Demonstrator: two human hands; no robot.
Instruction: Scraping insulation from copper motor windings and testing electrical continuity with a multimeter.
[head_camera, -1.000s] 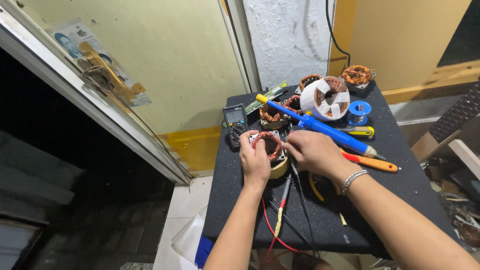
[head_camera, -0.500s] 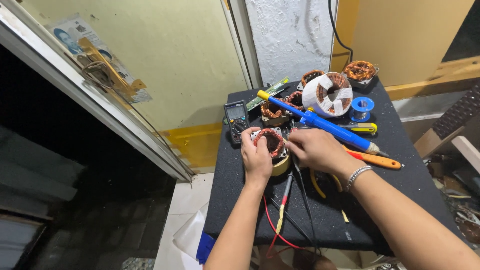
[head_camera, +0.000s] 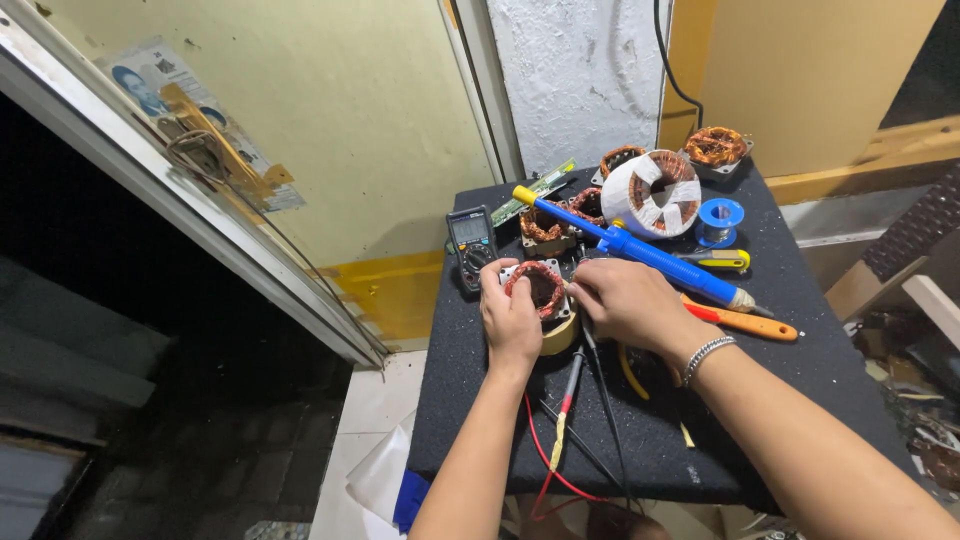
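On a small black table (head_camera: 800, 380) a copper-wound motor stator (head_camera: 538, 286) rests on a roll of tan tape (head_camera: 562, 335). My left hand (head_camera: 510, 320) grips the stator's left side. My right hand (head_camera: 625, 300) pinches at its right edge, fingers closed on the windings or a thin wire there; what exactly it pinches is hidden. A red probe (head_camera: 562, 410) and a black probe (head_camera: 600, 400) lie on the table below my hands, with leads trailing off the front edge.
A multimeter (head_camera: 470, 240) lies left of the stator. Behind it are a blue desoldering pump (head_camera: 650, 255), more copper stators (head_camera: 545, 225), a white-taped coil (head_camera: 655, 192), a solder spool (head_camera: 718, 218), and orange (head_camera: 745, 322) and yellow (head_camera: 715, 260) screwdrivers. A door frame (head_camera: 200, 220) stands left.
Both hands stay on the stator with only slight shifts. The view has drifted a little.
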